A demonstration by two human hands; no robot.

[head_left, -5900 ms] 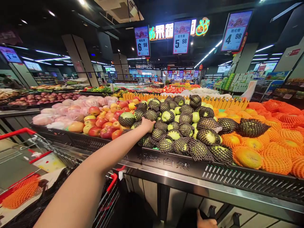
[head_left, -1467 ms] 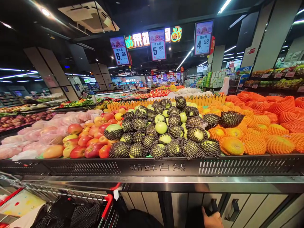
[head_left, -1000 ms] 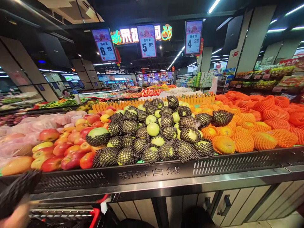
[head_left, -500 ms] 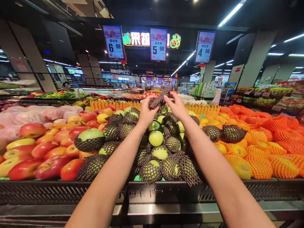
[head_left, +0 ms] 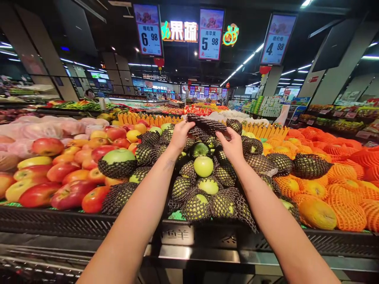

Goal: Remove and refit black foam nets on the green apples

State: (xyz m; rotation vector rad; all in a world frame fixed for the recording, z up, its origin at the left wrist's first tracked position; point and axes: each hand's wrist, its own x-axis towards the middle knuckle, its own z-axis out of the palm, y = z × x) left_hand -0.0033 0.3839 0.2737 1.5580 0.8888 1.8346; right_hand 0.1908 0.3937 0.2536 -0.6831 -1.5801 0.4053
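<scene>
A black foam fruit net [head_left: 206, 124] is stretched sideways between my two hands, above the far part of the green apple pile. My left hand [head_left: 181, 137] pinches its left end between thumb and fingers. Its right end is in the fingers of my right hand [head_left: 231, 145]. Whether anything is inside the net cannot be made out. Below it lies a bare green apple [head_left: 203, 166], with several netted green apples [head_left: 196, 207] around and in front of it. Another green apple [head_left: 118, 156], half covered by its net, rests to the left.
Red and yellow apples [head_left: 71, 194] fill the left side. Oranges in orange foam nets [head_left: 345, 199] lie on the right, with two black-netted fruits [head_left: 311, 165] on top. A black crate edge [head_left: 59, 221] runs along the front. A low yellow fence [head_left: 145, 119] stands behind.
My hands have spread apart, and the net has turned from a slanted bundle to a nearly level stretch. The view has shifted, so the price signs appear higher and larger.
</scene>
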